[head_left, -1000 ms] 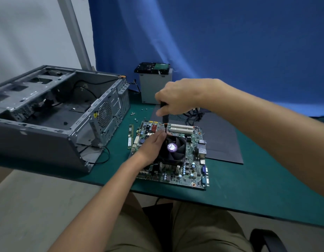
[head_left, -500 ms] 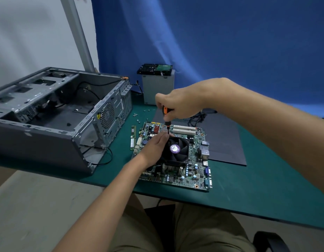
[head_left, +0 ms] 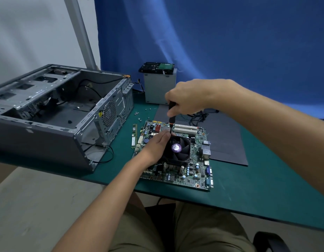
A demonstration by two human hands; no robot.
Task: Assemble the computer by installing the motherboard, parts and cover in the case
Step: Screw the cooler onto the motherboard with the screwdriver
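Observation:
A green motherboard (head_left: 192, 171) lies flat on the green table, with a black CPU cooler fan (head_left: 179, 150) on it. My left hand (head_left: 157, 146) rests on the fan's left side, fingers by its far left corner. Above that corner my right hand (head_left: 188, 99) grips a black and orange screwdriver (head_left: 171, 118) held upright, tip down at the corner. The open grey case (head_left: 54, 113) lies on its side to the left. A dark cover panel (head_left: 226, 140) lies flat behind the board on the right.
A RAM stick (head_left: 134, 136) lies left of the board. Small screws (head_left: 139, 115) are scattered behind it. A grey power supply box (head_left: 159, 86) carries a hard drive (head_left: 156, 67) at the back, with black cables (head_left: 197, 118) beside it. The table edge (head_left: 248, 211) runs near my lap.
My right hand lowered the screwdriver so its tip reaches the fan's far left corner. My left hand stayed on the fan.

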